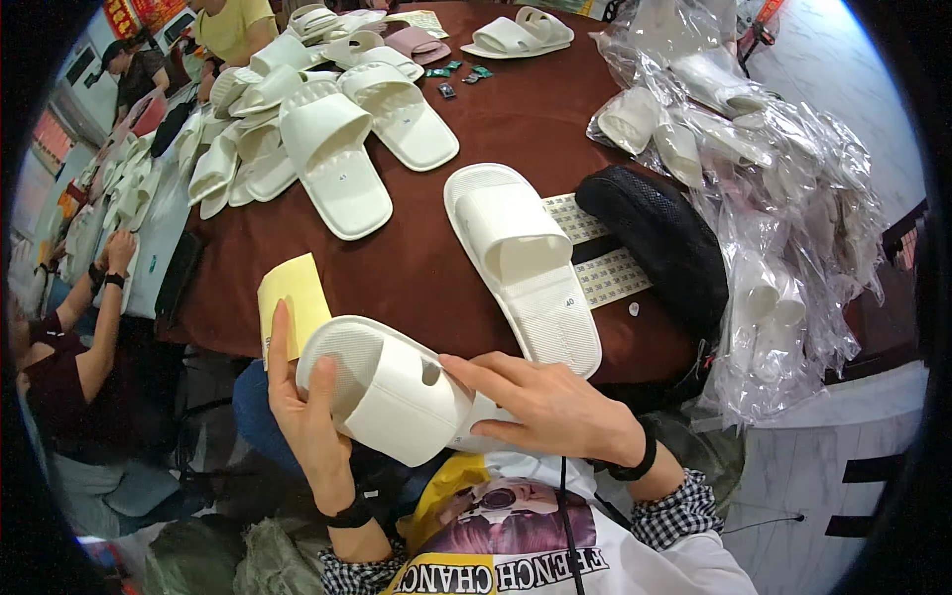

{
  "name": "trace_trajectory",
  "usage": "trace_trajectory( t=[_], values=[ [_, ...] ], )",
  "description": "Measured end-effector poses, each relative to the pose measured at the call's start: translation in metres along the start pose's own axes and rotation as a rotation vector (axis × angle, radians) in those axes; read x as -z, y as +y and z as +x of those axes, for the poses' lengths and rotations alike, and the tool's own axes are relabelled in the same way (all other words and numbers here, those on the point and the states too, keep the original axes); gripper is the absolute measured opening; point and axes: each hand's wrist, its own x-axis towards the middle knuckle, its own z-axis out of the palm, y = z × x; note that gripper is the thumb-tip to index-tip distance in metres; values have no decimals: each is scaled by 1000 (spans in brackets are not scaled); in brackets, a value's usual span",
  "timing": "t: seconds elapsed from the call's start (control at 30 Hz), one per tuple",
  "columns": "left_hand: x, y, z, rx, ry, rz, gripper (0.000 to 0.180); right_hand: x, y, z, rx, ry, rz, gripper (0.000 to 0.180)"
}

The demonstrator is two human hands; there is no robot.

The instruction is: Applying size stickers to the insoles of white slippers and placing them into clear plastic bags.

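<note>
A white slide slipper point(412, 412) is held tilted above my lap, its strap facing me. My left hand point(315, 436) grips its toe end, thumb on top. A yellow sheet of paper point(295, 293) stands behind my left fingers and looks held along with the slipper. My right hand point(560, 412) holds the slipper on its other side, fingertips at the strap's edge beside a dark notch-like opening. The heel is partly hidden by this hand. Just beyond, another white slipper point(516, 258) with a small size sticker lies on the brown tablecloth point(416, 268).
Several white slippers point(337, 164) are piled at the far left, with a pink slipper point(418, 45) among them. Sticker sheets point(615, 281) lie under a black mesh cap point(654, 233). Plastic-bagged slippers point(764, 228) crowd the right edge. A co-worker's hands point(117, 258) are at the left.
</note>
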Motion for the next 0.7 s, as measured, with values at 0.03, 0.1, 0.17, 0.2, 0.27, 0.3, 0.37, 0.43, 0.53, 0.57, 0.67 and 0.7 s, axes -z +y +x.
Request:
trace_trajectory(
  t=[0.03, 0.1, 0.17, 0.2, 0.27, 0.3, 0.37, 0.43, 0.53, 0.57, 0.67, 0.7],
  values=[
    [0, 1, -1, 2, -3, -3, 63, -2, -1, 1, -4, 1, -2, 56],
    [-1, 1, -2, -9, -22, -2, 62, -5, -2, 5, -93, -17, 23, 58],
    [-5, 3, -4, -7, -21, -5, 63, -15, 5, 7, -69, 72, -14, 57],
    [-7, 3, -5, -7, -15, -10, 64, -19, 9, 9, -41, 157, -53, 56],
    [-5, 1, -6, -17, -43, 2, 68, -29, 19, 11, -34, 195, -24, 47],
    [-3, 0, -6, -28, -67, 20, 72, -32, 21, 12, -21, 230, 11, 37],
    [1, -1, -6, -17, -83, -62, 74, -33, 20, 16, -41, 311, 82, 31],
    [0, -2, -7, -6, -88, -138, 77, -31, 20, 20, -56, 383, 161, 25],
    [-2, -9, -2, -176, -34, -151, 79, -23, 25, 28, -154, 490, 261, 25],
    [-9, -4, -3, -134, -12, -117, 75, -19, 26, 30, -283, 470, 388, 28],
    [-16, -11, -3, -150, -43, 20, 72, -13, 34, 35, -294, 562, 541, 38],
    [-20, -13, -4, -104, -48, -32, 73, -15, 35, 35, -292, 551, 545, 38]
  ],
)
